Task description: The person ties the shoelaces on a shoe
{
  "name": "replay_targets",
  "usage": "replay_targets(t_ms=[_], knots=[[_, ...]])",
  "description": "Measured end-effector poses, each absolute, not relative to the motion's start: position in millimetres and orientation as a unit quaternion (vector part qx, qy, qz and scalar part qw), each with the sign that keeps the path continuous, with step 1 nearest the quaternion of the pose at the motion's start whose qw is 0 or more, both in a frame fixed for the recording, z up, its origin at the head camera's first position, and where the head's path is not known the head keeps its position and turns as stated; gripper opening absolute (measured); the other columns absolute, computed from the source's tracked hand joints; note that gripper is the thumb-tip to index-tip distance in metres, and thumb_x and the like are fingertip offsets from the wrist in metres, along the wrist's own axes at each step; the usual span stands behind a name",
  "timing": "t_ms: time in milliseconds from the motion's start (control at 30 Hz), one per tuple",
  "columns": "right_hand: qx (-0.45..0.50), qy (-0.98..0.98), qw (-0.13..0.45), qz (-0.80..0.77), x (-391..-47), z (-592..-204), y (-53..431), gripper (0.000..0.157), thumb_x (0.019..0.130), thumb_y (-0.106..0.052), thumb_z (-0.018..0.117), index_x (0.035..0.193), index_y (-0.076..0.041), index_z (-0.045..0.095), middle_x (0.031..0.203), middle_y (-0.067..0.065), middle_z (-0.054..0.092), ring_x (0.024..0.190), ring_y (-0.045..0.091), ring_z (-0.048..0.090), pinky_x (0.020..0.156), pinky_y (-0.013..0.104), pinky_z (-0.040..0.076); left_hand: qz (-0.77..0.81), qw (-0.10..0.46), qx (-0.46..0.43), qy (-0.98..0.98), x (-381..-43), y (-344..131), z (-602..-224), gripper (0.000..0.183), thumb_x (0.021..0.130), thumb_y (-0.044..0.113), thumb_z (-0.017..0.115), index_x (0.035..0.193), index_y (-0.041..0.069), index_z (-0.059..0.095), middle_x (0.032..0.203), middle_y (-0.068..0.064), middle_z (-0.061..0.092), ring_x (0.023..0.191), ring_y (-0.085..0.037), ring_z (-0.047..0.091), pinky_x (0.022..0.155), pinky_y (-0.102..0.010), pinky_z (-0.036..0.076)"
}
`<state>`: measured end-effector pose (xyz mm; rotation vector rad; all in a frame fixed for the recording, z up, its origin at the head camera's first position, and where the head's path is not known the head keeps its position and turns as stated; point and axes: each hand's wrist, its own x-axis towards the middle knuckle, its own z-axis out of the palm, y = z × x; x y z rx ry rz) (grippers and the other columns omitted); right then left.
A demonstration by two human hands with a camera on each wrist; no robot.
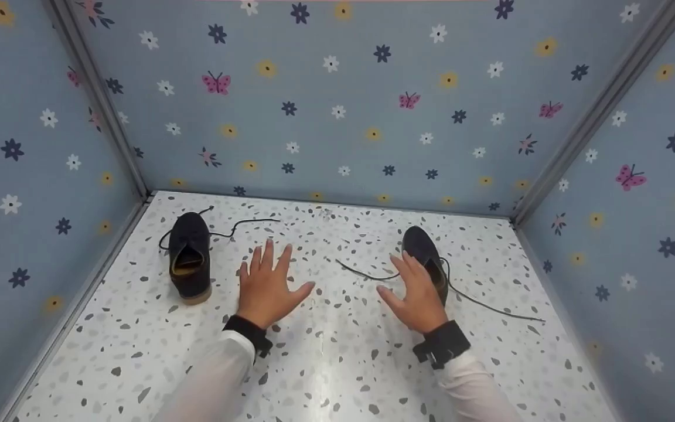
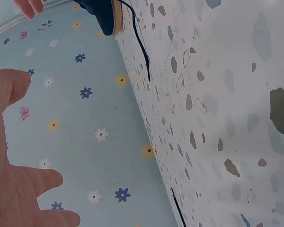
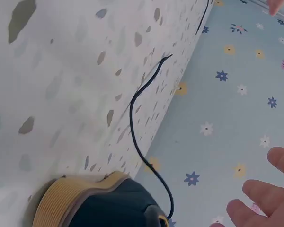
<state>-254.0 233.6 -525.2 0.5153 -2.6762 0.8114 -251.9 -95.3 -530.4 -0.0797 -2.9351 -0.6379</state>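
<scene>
Two dark lace-up shoes stand on the speckled surface with their laces loose. The left shoe [image 1: 190, 249] points away, its heel towards me; one lace [image 1: 249, 221] trails off to its right. My left hand [image 1: 264, 290] hovers to the right of that shoe, fingers spread and holding nothing. My right hand [image 1: 419, 293] is over the right shoe [image 1: 416, 240], partly hiding it in the head view, with fingers extended and thumb apart. The right shoe's laces [image 1: 495, 308] stretch out to both sides. In the right wrist view its tan ridged sole [image 3: 66, 201] shows below the dark upper.
Blue panels with flowers and butterflies close off the back [image 1: 337, 140], the left side [image 1: 33, 193] and the right side [image 1: 636, 234]. Grey metal strips [image 1: 103, 105] run along the corners. The white speckled surface [image 1: 314, 363] lies between the panels.
</scene>
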Motion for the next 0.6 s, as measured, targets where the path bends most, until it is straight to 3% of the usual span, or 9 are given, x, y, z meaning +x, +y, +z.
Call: replay_targets(t_ms=[200,433,600], knots=[[0.213,-0.908,0.083,0.351,-258.1,-518.9,213.1,0.065,0.100,-0.036,0.070,0.156,-0.010,0.048,0.160,0.017,0.050,0.150,0.036,0.047,0.120,0.054,0.042,-0.226,0.088,-0.019,-0.970,-255.2,-120.9,-520.5,0.094,0.094,0.069,0.059,0.166,0.017,0.029,0.173,-0.025,0.018,0.159,-0.048,0.021,0.123,-0.073,0.022],[0.211,-0.906,-0.018,0.366,-263.0,-520.1,186.5,0.067,0.103,-0.047,0.062,0.160,-0.018,0.042,0.163,0.007,0.047,0.151,0.031,0.046,0.122,0.051,0.040,-0.221,0.114,0.004,-0.969,-262.0,-165.8,-511.8,0.093,0.096,0.065,0.059,0.164,0.010,0.030,0.170,-0.029,0.022,0.156,-0.051,0.024,0.121,-0.074,0.025],[0.232,-0.897,-0.061,0.372,-264.6,-520.2,167.0,0.069,0.104,-0.050,0.060,0.161,-0.017,0.040,0.164,0.008,0.046,0.152,0.031,0.045,0.119,0.050,0.044,-0.238,0.119,0.034,-0.963,-266.1,-197.4,-508.5,0.091,0.098,0.063,0.057,0.163,0.006,0.030,0.168,-0.034,0.021,0.155,-0.056,0.022,0.120,-0.075,0.023]])
